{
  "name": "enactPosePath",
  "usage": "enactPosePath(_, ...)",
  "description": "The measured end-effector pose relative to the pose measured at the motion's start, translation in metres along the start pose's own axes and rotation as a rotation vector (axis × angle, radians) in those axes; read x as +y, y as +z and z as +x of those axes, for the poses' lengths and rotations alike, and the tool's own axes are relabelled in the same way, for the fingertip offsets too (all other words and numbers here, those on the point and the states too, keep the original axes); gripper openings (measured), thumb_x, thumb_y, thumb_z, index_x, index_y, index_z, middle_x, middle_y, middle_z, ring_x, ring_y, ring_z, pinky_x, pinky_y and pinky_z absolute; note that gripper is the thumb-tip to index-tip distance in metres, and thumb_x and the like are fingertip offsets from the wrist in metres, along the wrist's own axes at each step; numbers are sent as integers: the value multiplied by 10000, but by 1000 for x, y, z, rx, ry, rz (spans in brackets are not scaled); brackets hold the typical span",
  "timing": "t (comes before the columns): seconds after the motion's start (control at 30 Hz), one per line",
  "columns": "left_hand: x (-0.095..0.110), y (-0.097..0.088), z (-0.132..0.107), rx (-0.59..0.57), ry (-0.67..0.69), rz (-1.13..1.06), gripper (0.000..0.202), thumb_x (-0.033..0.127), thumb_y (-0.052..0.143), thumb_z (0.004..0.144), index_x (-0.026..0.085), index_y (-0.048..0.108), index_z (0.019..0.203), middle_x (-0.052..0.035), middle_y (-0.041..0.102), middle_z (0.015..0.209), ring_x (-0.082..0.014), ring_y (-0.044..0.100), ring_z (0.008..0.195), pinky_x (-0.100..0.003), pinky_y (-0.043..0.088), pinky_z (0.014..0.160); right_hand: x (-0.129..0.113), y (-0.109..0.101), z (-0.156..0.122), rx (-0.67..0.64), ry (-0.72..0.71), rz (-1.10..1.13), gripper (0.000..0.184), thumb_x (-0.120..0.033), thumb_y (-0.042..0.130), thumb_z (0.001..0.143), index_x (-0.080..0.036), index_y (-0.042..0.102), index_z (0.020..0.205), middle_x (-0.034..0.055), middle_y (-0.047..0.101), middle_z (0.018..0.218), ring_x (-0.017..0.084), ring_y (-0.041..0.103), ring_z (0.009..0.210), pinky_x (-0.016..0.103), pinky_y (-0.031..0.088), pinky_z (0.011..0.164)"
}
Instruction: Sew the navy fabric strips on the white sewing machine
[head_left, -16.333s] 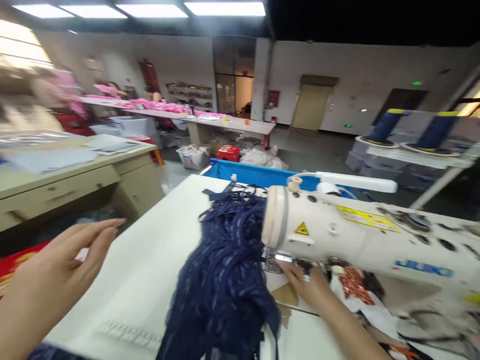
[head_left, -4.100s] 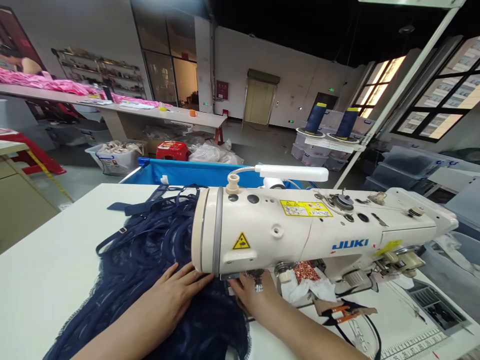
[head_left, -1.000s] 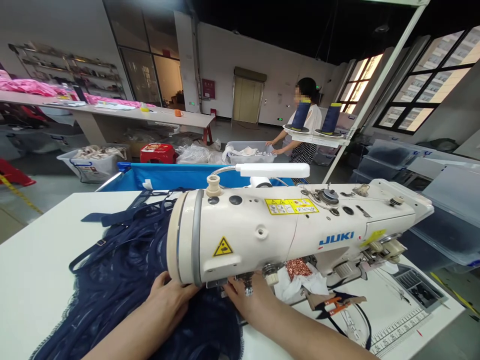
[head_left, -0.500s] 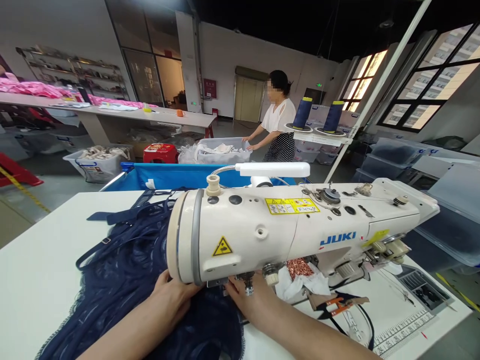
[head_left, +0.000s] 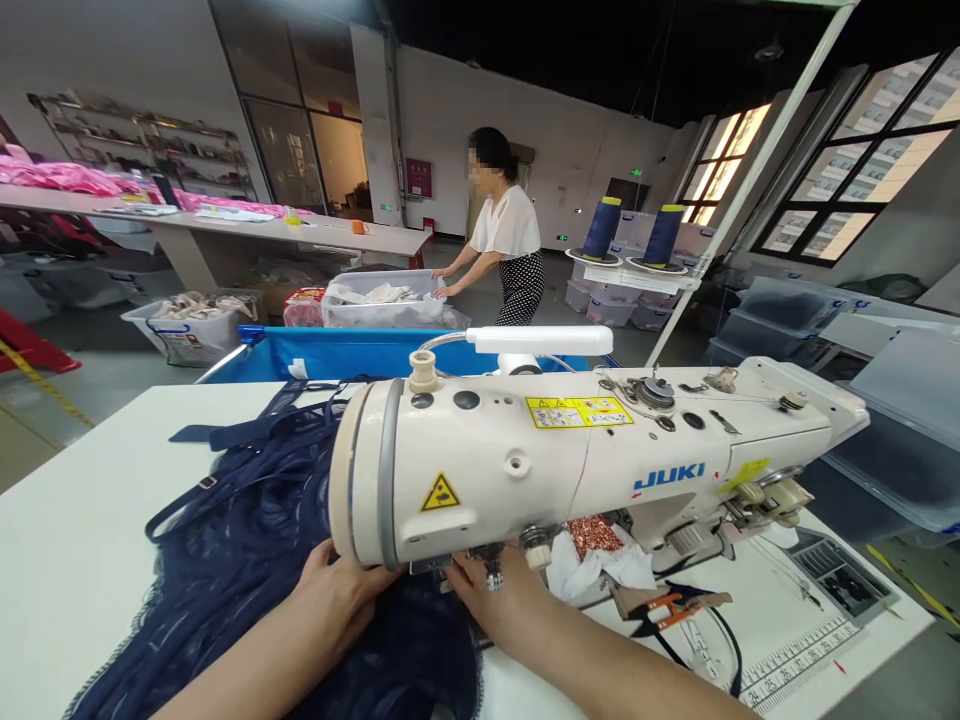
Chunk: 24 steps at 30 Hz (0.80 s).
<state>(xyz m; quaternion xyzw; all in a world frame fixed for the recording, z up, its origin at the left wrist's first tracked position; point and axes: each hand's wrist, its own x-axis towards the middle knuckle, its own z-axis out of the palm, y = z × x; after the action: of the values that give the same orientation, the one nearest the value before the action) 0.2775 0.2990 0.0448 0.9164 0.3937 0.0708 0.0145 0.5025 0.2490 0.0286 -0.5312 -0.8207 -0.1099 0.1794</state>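
Machine head (head_left: 480, 455), white and rounded, is partly hiding the left hand (head_left: 330, 598) and the right hand (head_left: 504, 595), so I cannot tell whether they are gripping; behind it, a blue fabric bin (head_left: 352, 352) is standing. On the white table (head_left: 90, 470), under the left hand, the sheer navy cloth pile (head_left: 236, 540) is stretching lengthwise from far edge toward near left.

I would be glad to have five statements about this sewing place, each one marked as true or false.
1. The sewing machine bears the word JUKI. True.
2. The left hand touches dark blue fabric. True.
3. Both thread spools have yellow tops. True.
4. The spools stand on the sewing machine. False: they stand on a white shelf behind it.
5. The right hand holds the orange tool. False: the orange tool lies to the right of that hand.
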Motion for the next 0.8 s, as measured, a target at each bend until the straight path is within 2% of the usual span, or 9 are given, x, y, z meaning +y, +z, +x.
enactPosePath(0.23, -3, 2, -1, 34, 10, 3, 566, 129, 458, 757, 332, 681, 1236, -40, 700, 1228, -281, 613, 1103, -456, 363, 1063, 0, 8, -1, 74, 58, 18, 112, -273, 597, 950, -263, 708, 962, -34, 782, 982, 241, 732, 860, 338, 523, 591)
enactPosePath(0.37, 3, -4, -1, -13, 18, 40, 593, 84, 399, 775, 292, 669, 1261, -64, 717, 1185, -263, 652, 1030, -458, 383, 1027, -1, 4, 1, 72, 88, 27, 106, -280, 607, 941, -273, 712, 938, -43, 785, 967, 252, 738, 883, 354, 549, 638)
enactPosePath(0.5, 7, -8, 0, -21, 23, 27, 652, 51, 416, 732, 319, 653, 1278, -37, 719, 1181, -271, 635, 1091, -447, 377, 1031, -1, 2, 2, 54, 97, 31, 143, -282, 579, 955, -279, 719, 927, -41, 785, 948, 252, 736, 861, 360, 544, 639)
enactPosePath(0.6, 6, -9, 0, -42, 19, 8, 642, 34, 402, 744, 330, 669, 1248, -43, 717, 1182, -265, 639, 1084, -459, 376, 1033, 0, 7, 0, 74, 96, 35, 137, -277, 583, 953, -276, 719, 935, -24, 785, 930, 233, 728, 867, 337, 532, 681)
enactPosePath(0.8, 9, -14, 3, -122, 5, 16, 721, -2, 399, 711, 322, 619, 1316, -75, 659, 1307, -285, 616, 1155, -525, 380, 1030, 4, 22, -6, 122, 108, 42, 110, -280, 601, 943, -251, 706, 953, 6, 780, 934, 204, 713, 844, 288, 509, 706)
